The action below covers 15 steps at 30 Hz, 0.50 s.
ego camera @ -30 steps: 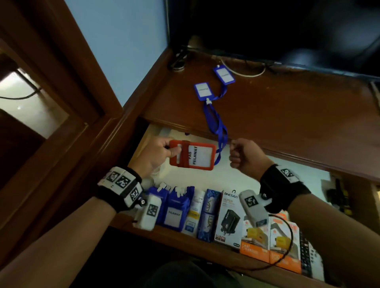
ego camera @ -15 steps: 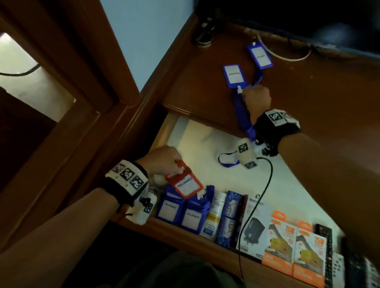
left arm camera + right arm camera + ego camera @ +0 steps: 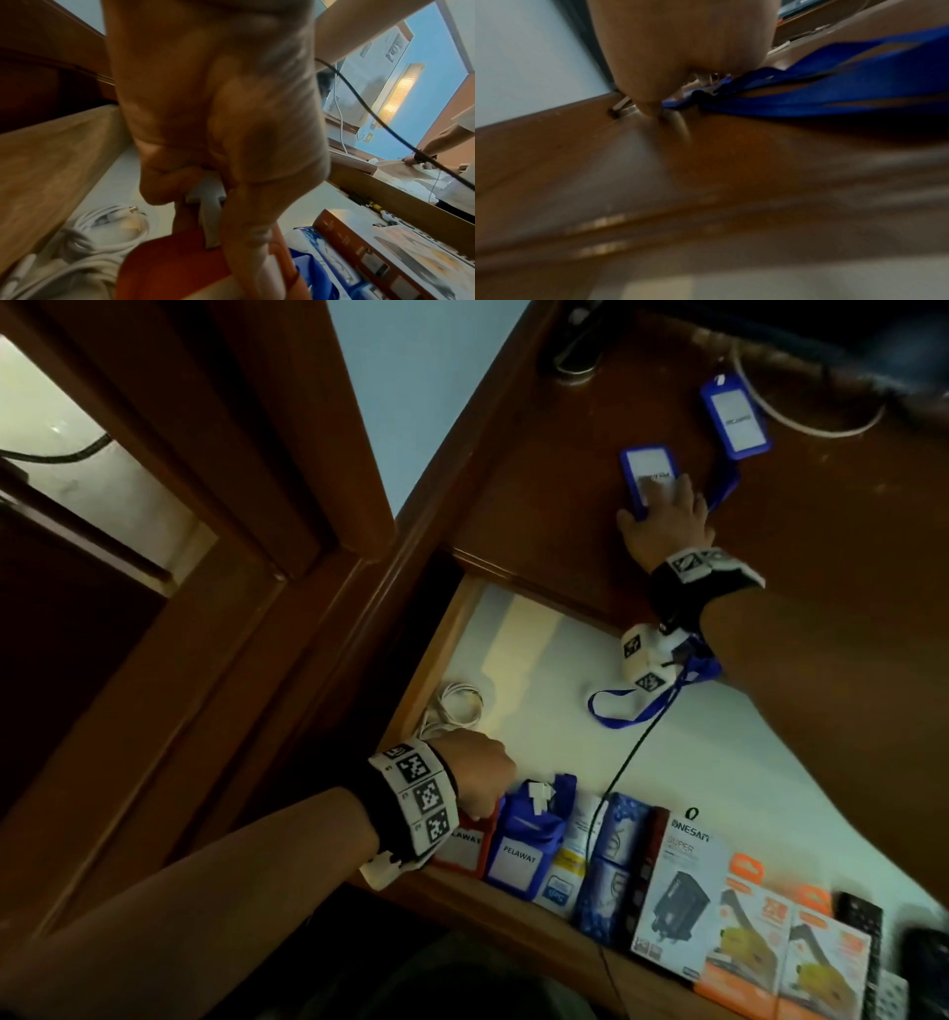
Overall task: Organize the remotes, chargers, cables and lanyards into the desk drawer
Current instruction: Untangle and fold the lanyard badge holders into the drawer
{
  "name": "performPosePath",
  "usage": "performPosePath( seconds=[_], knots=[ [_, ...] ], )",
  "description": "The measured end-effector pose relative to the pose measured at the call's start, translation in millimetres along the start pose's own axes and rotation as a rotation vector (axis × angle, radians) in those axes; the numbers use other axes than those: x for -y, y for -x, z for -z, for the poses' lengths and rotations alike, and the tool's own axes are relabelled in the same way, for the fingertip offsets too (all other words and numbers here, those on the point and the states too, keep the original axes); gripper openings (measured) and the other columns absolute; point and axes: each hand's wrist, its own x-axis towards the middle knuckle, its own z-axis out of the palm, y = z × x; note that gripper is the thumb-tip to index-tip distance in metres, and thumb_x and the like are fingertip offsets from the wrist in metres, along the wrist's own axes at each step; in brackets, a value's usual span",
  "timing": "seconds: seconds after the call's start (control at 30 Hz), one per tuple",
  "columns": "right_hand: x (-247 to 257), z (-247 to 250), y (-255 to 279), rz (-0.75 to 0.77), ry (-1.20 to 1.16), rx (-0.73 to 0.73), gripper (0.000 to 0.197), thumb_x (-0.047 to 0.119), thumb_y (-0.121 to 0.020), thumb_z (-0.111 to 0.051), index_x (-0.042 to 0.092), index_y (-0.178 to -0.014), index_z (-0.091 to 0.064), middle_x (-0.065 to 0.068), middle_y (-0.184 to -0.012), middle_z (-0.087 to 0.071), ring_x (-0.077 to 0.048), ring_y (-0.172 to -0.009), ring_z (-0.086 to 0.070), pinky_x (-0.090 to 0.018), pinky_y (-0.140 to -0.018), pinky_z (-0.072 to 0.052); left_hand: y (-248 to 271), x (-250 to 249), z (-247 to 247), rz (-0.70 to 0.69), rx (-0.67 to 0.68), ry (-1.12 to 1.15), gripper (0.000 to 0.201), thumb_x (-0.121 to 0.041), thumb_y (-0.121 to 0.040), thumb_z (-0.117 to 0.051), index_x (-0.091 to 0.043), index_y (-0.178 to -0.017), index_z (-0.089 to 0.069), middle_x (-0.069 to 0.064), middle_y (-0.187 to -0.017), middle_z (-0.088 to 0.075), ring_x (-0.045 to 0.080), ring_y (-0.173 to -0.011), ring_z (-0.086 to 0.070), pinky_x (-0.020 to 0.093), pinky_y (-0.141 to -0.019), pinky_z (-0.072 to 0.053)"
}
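Observation:
My left hand (image 3: 482, 778) reaches into the front left corner of the open drawer (image 3: 513, 629) and grips the red badge holder (image 3: 464, 845) by its white clip (image 3: 208, 205). The red holder (image 3: 174, 270) stands upright beside a blue badge holder (image 3: 524, 845) marked PELAWAT. Up on the desk top, my right hand (image 3: 662, 516) lies on another blue badge holder (image 3: 644, 472), fingers across its lower half and thumb at its left corner. Its blue strap (image 3: 631, 711) trails off the desk edge into the drawer. A second blue badge holder (image 3: 734, 415) lies further back.
A white coiled cable (image 3: 454, 706) sits in the drawer's left corner. Along the drawer front stand a charger box (image 3: 678, 891), orange boxes (image 3: 755, 947) and a black remote (image 3: 862, 916). A white cable (image 3: 801, 418) loops at the back of the desk top (image 3: 513, 505).
My left hand has lowered the red badge holder into the row at the drawer front. My right hand let go of the strap and moved up the desk onto the blue badge holder.

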Motion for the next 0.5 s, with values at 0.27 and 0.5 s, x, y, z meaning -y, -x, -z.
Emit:
performPosePath(
  seconds=[0.27,0.5],
  knots=[
    [-20,-10,43,0.012,0.171,-0.252,0.041,0.035,-0.095,-0.049,0.011,-0.128,-0.049,-0.023,-0.136,-0.041,-0.044,-0.125,-0.039,-0.059,-0.102,-0.029,-5,-10,-11,0.049,-0.072,-0.047,0.006,-0.012,-0.086,-0.054,-0.012,-0.081,-0.056,0.013,-0.098,-0.064,0.03,-0.086,-0.063,0.031,-0.062,-0.04],
    [-44,-9,84,0.081,0.198,-0.184,0.049,0.017,-0.088,-0.052,-0.001,-0.132,-0.04,-0.026,-0.128,-0.049,-0.044,-0.117,-0.047,-0.05,-0.093,-0.042,-5,-16,-20,0.117,-0.193,0.027,0.015,-0.023,-0.083,-0.058,-0.009,-0.078,-0.061,0.012,-0.091,-0.065,0.028,-0.08,-0.064,0.031,-0.061,-0.048]
  ],
)
